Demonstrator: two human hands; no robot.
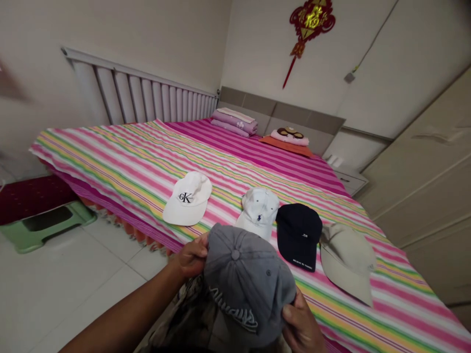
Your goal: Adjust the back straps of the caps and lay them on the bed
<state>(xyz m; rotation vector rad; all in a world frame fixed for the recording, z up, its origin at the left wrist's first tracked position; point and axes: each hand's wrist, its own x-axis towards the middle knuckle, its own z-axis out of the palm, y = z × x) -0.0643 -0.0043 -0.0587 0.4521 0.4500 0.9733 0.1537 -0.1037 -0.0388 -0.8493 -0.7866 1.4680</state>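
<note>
I hold a grey baseball cap [246,279] with pale embroidered lettering in front of me, above the near edge of the bed. My left hand [191,256] grips its left side, fingers closed on the fabric. My right hand [301,326] grips its lower right side. Beyond it on the striped bedspread [147,157] lie a white cap with a black logo [188,198], a second white cap [258,211], a black cap [299,235] and a beige cap [348,260]. Patterned cloth shows under the grey cap.
Folded pink bedding [234,121] and a small cushion on an orange pad [289,138] lie at the headboard. A green stool with a dark red top [40,215] stands on the white tile floor at left. A wardrobe [430,196] lines the right side.
</note>
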